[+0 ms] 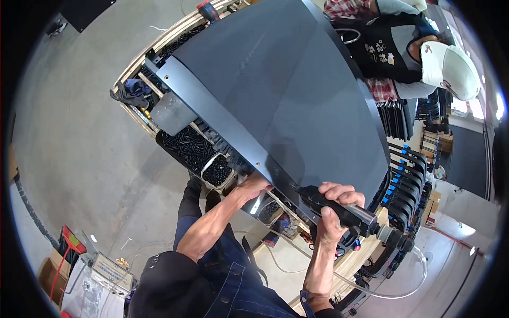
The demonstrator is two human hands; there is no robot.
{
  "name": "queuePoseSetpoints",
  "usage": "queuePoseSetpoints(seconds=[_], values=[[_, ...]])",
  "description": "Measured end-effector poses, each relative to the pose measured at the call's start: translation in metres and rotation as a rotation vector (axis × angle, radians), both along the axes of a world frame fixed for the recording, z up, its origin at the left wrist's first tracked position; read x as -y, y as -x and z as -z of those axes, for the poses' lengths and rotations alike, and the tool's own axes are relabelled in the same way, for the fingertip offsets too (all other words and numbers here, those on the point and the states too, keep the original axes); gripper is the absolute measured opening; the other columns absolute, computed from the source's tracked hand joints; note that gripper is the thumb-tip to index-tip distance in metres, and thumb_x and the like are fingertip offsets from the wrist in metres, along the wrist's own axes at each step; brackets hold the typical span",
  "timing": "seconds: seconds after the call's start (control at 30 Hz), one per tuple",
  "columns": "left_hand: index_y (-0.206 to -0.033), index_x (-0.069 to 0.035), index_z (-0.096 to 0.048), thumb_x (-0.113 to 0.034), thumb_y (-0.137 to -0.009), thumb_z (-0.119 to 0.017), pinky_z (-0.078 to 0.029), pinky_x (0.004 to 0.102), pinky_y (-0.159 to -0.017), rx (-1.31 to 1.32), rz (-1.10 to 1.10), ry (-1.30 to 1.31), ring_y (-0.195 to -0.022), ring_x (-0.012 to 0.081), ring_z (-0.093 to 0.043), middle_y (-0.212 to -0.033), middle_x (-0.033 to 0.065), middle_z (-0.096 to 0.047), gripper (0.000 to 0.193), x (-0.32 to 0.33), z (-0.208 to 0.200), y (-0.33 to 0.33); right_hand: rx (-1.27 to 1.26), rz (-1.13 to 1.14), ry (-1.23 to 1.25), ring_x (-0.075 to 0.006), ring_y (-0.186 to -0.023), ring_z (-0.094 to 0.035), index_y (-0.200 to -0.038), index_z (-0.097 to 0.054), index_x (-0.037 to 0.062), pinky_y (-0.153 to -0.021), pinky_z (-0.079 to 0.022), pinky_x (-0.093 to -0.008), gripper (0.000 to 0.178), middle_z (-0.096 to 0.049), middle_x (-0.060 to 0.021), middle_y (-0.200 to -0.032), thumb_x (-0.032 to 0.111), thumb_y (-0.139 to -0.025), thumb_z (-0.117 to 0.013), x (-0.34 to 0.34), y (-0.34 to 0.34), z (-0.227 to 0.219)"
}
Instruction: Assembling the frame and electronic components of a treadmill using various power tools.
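The right hand [335,204] was wrapped tight around a black pneumatic screwdriver [344,214], thumb along its body, with the tool's tip pressed against the near flange of a large dark grey metal panel [286,90]. A clear air hose [403,289] ran from the tool's rear end and looped down past the counter's near edge. The left hand [253,186] rested curled on the same flange, just left of the tool tip, fingers bent over the panel's edge; whether it pinched anything small could not be told.

The panel lay across the wooden counter [159,42], covering most of it, its long flange running from the far left corner toward the near right. Under the flange, along the counter's left edge, sat a black tray of dark screws [183,148] and just beside it a small white tub of black screws [217,170]. A second small tub [270,212] sat nearer the person, just beside the left forearm. A dark rag [130,93] lay at the counter's left corner.

At the counter's far right edge another person [403,47] in a white cap and dark apron leaned over the panel. A row of black curved parts with blue clips [405,183] stood just beyond the panel's right edge.
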State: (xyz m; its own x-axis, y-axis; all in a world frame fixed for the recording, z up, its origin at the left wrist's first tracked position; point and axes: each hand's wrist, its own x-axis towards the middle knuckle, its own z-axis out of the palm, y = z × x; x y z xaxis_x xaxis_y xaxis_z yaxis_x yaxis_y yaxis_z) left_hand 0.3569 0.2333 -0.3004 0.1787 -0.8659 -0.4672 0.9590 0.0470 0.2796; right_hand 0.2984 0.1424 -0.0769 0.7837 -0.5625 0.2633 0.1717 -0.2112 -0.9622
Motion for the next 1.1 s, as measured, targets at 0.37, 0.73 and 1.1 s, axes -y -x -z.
queuePoseSetpoints(seconds=[0.37, 0.73, 1.1], values=[[-0.098, -0.011, -0.065, -0.013, -0.092, -0.068, -0.04, 0.024, -0.054, 0.092, -0.165, -0.015, -0.069, 0.0081, -0.059, -0.081, -0.0002, -0.063, 0.007, 0.007, 0.004, 0.009, -0.023, -0.047, -0.005, -0.0286, -0.097, -0.066, -0.109, -0.051, 0.01, -0.097, -0.049, -0.0518, 0.052, -0.063, -0.0114, -0.105, 0.016, -0.074, -0.089, 0.002, 0.003, 0.004], [-0.09, -0.011, -0.065, -0.013, -0.091, -0.067, -0.036, 0.0242, -0.045, 0.069, -0.331, -0.093, -0.055, 0.0096, -0.056, -0.069, 0.0002, -0.062, 0.003, 0.01, 0.001, 0.021, -0.005, -0.096, -0.023, -0.0326, -0.106, -0.068, -0.134, -0.052, 0.0096, -0.096, -0.055, -0.045, 0.076, -0.056, -0.0195, -0.136, 0.027, -0.072, -0.092, 0.013, 0.011, 0.007], [-0.098, -0.007, -0.068, -0.032, -0.093, -0.064, -0.047, 0.0283, -0.055, 0.117, -0.641, -0.302, -0.064, 0.0135, -0.064, -0.077, 0.0027, -0.068, 0.026, 0.036, -0.012, 0.039, -0.05, 0.084, -0.052, -0.0273, -0.102, -0.067, -0.131, -0.052, 0.0031, -0.095, -0.055, -0.0426, 0.069, -0.056, -0.0185, -0.133, 0.025, -0.076, -0.087, 0.005, 0.005, -0.002]])
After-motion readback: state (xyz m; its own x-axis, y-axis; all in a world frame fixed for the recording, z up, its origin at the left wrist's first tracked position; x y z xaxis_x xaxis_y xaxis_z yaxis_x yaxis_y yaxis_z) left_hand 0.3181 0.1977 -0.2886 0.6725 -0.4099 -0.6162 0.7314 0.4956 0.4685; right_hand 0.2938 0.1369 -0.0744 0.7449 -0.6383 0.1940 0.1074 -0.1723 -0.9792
